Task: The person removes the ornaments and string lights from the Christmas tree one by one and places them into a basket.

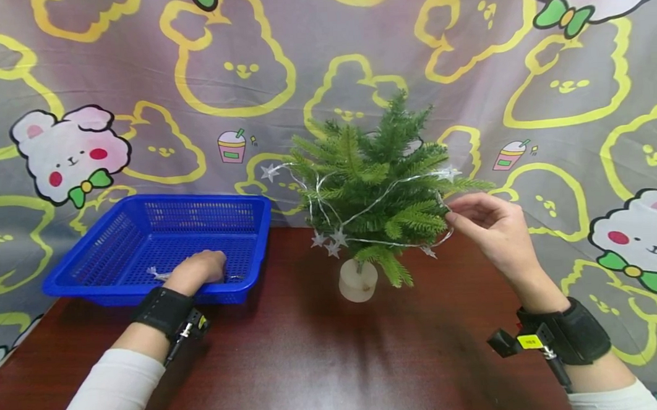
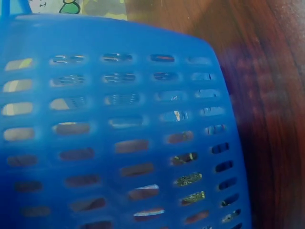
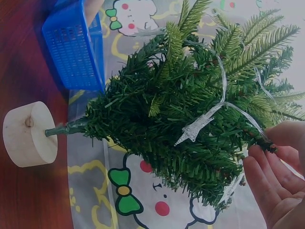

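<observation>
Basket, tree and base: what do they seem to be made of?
Basket: likely plastic, slightly glossy, with regular, moulded-looking slots.
Tree: probably plastic, mostly matte, with thin, strip-like needles.
Base: apparently pale wood, matte, with a knot.

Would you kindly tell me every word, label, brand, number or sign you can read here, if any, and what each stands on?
No text can be read for certain.
Yellow label on the right wristband: dark marks, too small and blurred to read.
Yellow patch by the left wristband: too small to read.
Patterned backdrop: drawings, no legible words.
</observation>
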`<state>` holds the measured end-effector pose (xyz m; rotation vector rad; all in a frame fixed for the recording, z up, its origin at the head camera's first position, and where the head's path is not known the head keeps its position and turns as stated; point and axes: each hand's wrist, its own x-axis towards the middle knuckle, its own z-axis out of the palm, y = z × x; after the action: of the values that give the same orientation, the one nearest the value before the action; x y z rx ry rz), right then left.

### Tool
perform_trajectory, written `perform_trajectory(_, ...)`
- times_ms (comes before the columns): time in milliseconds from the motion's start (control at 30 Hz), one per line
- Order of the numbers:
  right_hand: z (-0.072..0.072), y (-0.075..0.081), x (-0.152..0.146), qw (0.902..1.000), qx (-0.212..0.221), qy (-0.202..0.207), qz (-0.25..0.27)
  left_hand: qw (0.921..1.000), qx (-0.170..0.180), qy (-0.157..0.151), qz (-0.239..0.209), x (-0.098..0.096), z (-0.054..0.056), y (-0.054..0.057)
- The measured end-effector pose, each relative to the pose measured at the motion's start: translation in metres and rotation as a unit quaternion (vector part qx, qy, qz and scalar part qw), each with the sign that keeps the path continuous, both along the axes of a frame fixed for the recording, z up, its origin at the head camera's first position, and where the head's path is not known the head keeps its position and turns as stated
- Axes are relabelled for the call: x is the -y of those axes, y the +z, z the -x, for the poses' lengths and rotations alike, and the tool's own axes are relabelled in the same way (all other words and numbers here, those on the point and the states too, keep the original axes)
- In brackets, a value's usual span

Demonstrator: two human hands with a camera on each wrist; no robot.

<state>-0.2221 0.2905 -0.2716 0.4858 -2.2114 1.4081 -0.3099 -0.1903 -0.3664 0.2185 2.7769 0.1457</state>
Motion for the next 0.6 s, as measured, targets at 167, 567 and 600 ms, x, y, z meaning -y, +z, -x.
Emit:
perform_trajectory(167, 0.0, -0.001, 0.0, 1.0, -0.001, 0.005, 0.001, 0.9986, -0.05, -0.018, -0.006, 0.001, -0.001, 0.0)
perform_trajectory(567, 0.001, 0.001, 0.0, 0.9998, -0.005, 0.014, 0.011, 0.9562, -0.265, -0.031, -0.121, -0.027, -0.032, 0.039)
perform_trajectory(600, 0.001, 0.001, 0.0, 0.9998, -0.004, 0.016, 0.014, 0.9484, -0.281, -0.035, -0.143, -0.031, -0.034, 0.042)
